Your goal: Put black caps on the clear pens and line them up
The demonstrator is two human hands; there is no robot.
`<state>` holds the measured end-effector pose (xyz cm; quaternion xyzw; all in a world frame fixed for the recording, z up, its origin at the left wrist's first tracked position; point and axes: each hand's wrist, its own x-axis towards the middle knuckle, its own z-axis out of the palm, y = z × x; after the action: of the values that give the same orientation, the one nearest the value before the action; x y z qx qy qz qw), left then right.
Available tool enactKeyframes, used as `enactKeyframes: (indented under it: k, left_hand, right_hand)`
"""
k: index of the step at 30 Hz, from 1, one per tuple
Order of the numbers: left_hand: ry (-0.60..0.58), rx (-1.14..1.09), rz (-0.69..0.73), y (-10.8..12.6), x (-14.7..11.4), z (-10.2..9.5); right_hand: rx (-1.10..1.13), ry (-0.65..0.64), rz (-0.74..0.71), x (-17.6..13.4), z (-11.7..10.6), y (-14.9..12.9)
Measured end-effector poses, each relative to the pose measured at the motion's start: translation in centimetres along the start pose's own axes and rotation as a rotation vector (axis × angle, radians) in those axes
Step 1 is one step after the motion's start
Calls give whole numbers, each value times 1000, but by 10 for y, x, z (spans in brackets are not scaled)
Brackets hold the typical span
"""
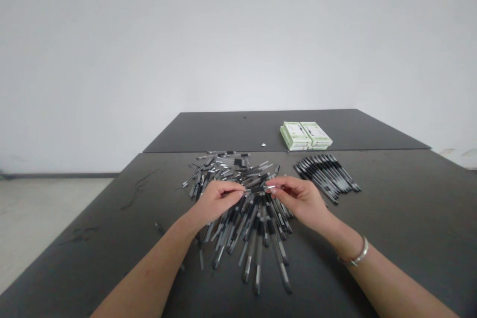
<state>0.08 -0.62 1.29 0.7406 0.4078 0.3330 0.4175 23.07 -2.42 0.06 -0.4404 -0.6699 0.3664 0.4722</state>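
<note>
Above a large heap of pens (257, 253), my left hand (216, 202) pinches one end of a pen with a black grip (257, 190), held roughly level. At the pen's other end, my right hand (301, 202) is closed with thumb and fingertips on a small silver tip piece (271, 187). Whether that piece is joined to the barrel or apart from it, I cannot tell. The heap under my hands has clear barrels and black grips, many fanned out toward me. Loose thin pen parts (227, 161) lie at its far side.
A neat row of pens (328, 176) lies to the right of the heap. Green and white boxes (306, 136) are stacked on the far table. Small silver pieces (264, 145) lie near the seam of the dark tables (402, 218). A white wall stands behind.
</note>
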Motion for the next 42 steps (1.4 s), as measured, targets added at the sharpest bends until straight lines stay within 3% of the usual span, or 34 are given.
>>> enactKeyframes:
  k: [21,28,42]
  left_hand:
    - [-21,-30,16,1,-1,2]
    - [-17,1,-6,1,0,1]
    - [-36,-28,8,-1,0,2]
  right_hand:
    - [-282,-79,-100,-1,-4,-2]
    - [-281,-26,-121,-1,-5,2]
    - [-341,-81,-151,-1,-7,-5]
